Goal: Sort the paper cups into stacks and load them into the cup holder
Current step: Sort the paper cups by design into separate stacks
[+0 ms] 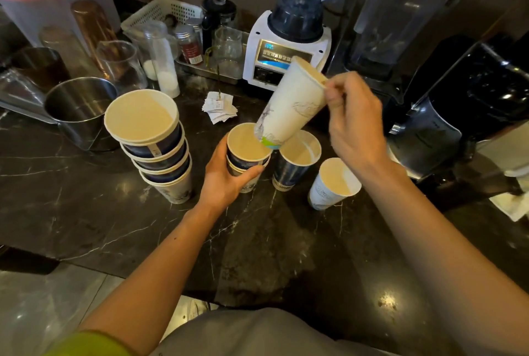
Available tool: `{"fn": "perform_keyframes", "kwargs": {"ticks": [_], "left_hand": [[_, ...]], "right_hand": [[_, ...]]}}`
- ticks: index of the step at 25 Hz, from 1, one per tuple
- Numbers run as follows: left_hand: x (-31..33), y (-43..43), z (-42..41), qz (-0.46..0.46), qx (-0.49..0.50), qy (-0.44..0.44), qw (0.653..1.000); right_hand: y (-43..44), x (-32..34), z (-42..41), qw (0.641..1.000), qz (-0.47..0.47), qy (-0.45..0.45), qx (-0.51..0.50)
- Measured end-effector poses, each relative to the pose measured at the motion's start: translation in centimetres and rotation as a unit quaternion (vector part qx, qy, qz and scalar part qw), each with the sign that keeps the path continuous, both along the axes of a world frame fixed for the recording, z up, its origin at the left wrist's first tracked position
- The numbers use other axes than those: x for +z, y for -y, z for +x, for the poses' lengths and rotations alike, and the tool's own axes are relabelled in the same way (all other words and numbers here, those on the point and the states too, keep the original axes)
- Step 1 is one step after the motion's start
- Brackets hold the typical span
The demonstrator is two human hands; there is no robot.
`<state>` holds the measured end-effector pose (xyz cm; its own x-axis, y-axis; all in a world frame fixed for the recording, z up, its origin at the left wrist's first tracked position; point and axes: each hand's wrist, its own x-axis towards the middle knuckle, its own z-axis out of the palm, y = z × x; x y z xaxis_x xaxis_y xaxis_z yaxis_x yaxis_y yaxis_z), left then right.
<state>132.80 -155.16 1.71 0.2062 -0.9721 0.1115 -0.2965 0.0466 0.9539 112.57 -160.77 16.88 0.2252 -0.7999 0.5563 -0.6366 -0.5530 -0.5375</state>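
Note:
My left hand (226,177) grips a short stack of blue-and-white paper cups (246,155) standing on the dark marble counter (100,212). My right hand (353,124) pinches the rim of a tall white paper cup (292,104), tilted, its base dipping into the mouth of that short stack. A taller leaning stack of several cups (157,144) stands to the left. A single blue cup (296,159) stands just right of the held stack, and a single white cup (333,184) stands further right. No cup holder is visible.
A steel pot (81,109) sits left of the tall stack. Behind are glass jars, a white basket (163,13), a metal tray, a white blender (289,41) and scattered paper slips (220,105). Dark machines (446,115) crowd the right side.

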Motion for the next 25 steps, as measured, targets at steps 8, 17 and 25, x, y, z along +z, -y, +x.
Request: {"fn": "perform_keyframes", "kwargs": {"ticks": [8,17,25], "left_hand": [[-0.3,-0.1,-0.2,0.008,0.017,-0.015,1.0],[-0.3,-0.1,-0.3,0.009,0.012,-0.019,1.0],[0.2,-0.2,-0.4,0.018,0.014,-0.013,1.0]], "right_hand": [[-3.2,0.3,-8.3,0.99,-0.062,0.014,-0.123],[-5.4,-5.5,-11.3,0.985,-0.008,-0.153,-0.082],[-5.3,-9.4,-10.2,0.945,0.211,-0.249,-0.021]]}}
